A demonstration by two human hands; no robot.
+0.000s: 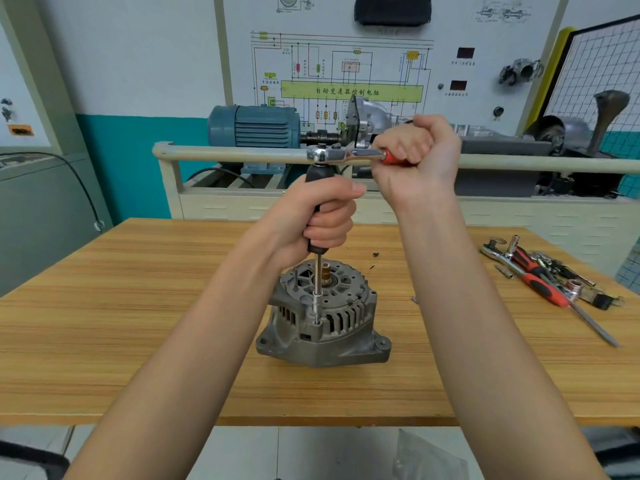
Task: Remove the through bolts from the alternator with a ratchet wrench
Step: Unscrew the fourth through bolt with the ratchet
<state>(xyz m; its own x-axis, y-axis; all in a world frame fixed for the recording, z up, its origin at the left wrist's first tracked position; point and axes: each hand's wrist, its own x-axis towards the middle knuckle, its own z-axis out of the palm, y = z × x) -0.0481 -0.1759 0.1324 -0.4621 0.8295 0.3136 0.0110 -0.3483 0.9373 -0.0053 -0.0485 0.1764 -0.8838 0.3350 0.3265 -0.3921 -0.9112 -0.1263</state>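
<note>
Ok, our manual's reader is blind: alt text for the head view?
A left hand grips a black driver handle upright on an alternator, while the right hand holds a ratchet wrench on top. Spare tools lie right on the wooden table.

Grey alternator (323, 317); striped tan table (138, 306); red-handled ratchet (349, 154)

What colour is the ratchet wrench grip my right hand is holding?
Red, where it pokes out of the right hand on the ratchet wrench; seen in the head view.
</note>
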